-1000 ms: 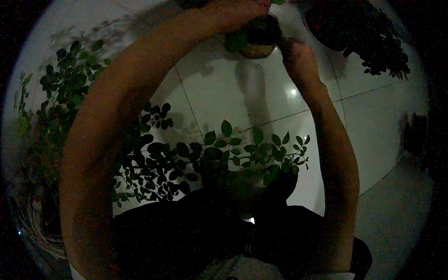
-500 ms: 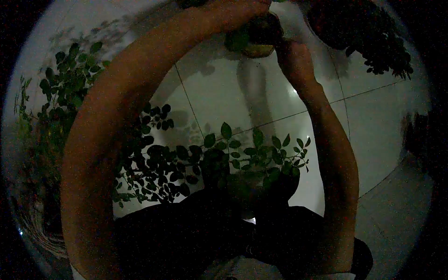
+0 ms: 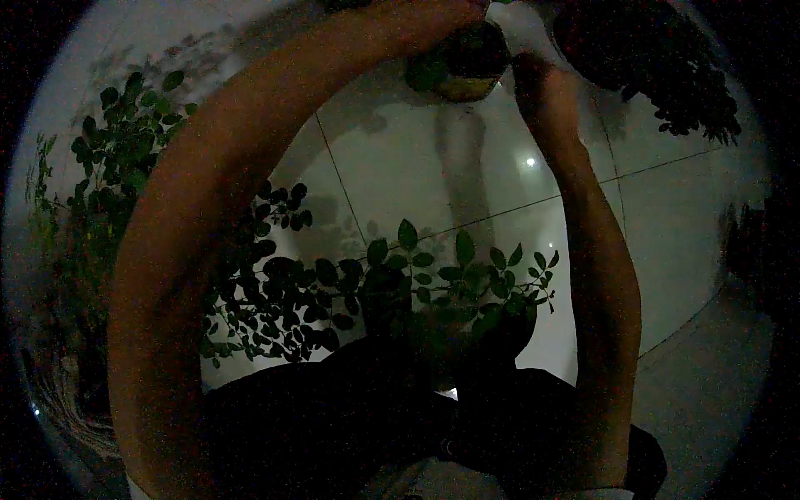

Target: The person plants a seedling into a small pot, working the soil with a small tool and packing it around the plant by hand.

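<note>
Both my arms reach forward to the top of the view. My left hand [image 3: 473, 10] is at the top edge, mostly out of frame, above a dark rounded pot-like thing [image 3: 471, 83] with a yellowish lower rim. Green leaves [image 3: 427, 71] show at the left side of that thing. My right hand [image 3: 546, 79] is just right of it, with a narrow gap between them. Darkness hides the fingers of both hands, so their grip cannot be made out.
Leafy stems [image 3: 467, 271] spread in front of my dark-clothed legs. A taller leafy plant [image 3: 125, 125] stands at the left, and a dark bushy plant [image 3: 658, 58] at the upper right. Pale floor tiles [image 3: 400, 167] carry shadows and a bright reflection [image 3: 531, 162].
My right hand has shifted a little to the right, away from the dark rounded thing. My left arm has barely moved.
</note>
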A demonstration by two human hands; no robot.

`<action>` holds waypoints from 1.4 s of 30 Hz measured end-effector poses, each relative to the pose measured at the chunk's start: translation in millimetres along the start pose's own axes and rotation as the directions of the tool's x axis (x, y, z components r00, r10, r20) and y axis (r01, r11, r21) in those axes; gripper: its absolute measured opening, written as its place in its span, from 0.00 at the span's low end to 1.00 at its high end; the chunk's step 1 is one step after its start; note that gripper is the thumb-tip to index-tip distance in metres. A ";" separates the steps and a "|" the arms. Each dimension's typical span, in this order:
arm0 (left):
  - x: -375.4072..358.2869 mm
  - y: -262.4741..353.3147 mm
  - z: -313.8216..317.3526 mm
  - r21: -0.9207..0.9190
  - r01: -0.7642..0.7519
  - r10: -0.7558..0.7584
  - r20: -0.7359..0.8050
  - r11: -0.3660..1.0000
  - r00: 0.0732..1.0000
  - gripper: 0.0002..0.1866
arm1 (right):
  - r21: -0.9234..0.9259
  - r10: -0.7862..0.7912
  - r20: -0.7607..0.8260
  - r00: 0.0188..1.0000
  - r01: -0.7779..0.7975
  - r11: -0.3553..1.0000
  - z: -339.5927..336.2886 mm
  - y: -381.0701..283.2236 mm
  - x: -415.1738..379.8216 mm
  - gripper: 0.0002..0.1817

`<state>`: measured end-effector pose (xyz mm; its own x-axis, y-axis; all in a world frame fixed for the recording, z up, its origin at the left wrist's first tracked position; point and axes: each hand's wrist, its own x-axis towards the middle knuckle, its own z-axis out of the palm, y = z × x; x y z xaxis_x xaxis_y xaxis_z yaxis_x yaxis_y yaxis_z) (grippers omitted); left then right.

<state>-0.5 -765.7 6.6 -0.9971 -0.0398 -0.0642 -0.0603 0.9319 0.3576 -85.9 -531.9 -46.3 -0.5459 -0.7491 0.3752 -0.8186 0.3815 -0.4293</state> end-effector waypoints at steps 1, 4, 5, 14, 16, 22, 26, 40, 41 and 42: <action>2.6 8.2 -5.3 -0.109 0.078 -0.074 0.040 0.991 0.996 0.25 | -0.046 0.026 0.050 0.998 -0.023 0.999 4.6 0.2 -4.7 0.08; -21.3 46.9 -49.9 -0.114 0.162 -0.145 0.148 0.980 0.978 0.26 | 0.022 -0.052 -0.017 0.998 0.053 0.998 4.0 6.7 -2.4 0.08; -24.3 45.0 -47.5 -0.204 0.200 -0.174 0.137 0.958 0.975 0.26 | 0.084 -0.098 -0.076 0.992 0.104 0.991 6.1 8.6 -2.4 0.08; -13.9 47.2 -48.7 0.486 -0.091 0.018 0.154 0.869 0.988 0.17 | -0.021 -0.242 -0.018 0.970 0.242 0.970 -35.0 -5.6 30.7 0.10; -8.8 38.8 -36.4 0.369 -0.137 0.148 -0.002 0.919 0.989 0.15 | -0.075 -0.307 0.074 0.949 0.313 0.947 -47.0 2.8 46.5 0.10; 23.4 31.6 7.5 0.415 -0.170 0.211 -0.055 0.894 0.976 0.14 | -0.051 -0.522 0.231 0.821 0.546 0.836 -89.3 28.4 66.7 0.08; 29.8 42.4 50.0 0.404 -0.126 0.208 -0.165 0.906 0.964 0.14 | -0.159 -0.535 0.138 0.833 0.552 0.818 -87.7 56.6 66.1 0.05; 16.6 52.0 71.8 0.370 -0.078 0.138 -0.137 0.926 0.981 0.17 | 0.507 0.167 0.276 0.947 -0.291 0.811 -22.6 73.2 -26.6 0.15; 10.4 55.6 64.3 0.344 -0.037 0.084 -0.124 0.938 0.989 0.16 | 0.582 0.161 0.273 0.948 -0.296 0.757 -9.6 78.9 -24.7 0.15; 4.4 62.0 64.6 0.319 0.009 0.027 -0.108 0.948 0.994 0.16 | 0.595 0.159 0.269 0.950 -0.294 0.748 -1.3 80.7 -27.8 0.15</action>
<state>-5.7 -684.8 -31.6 -0.9975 -0.0530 0.0465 -0.0511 0.9978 0.0416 -137.0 -479.6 -90.4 -0.6008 -0.7966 0.0665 -0.3450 0.1833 -0.9205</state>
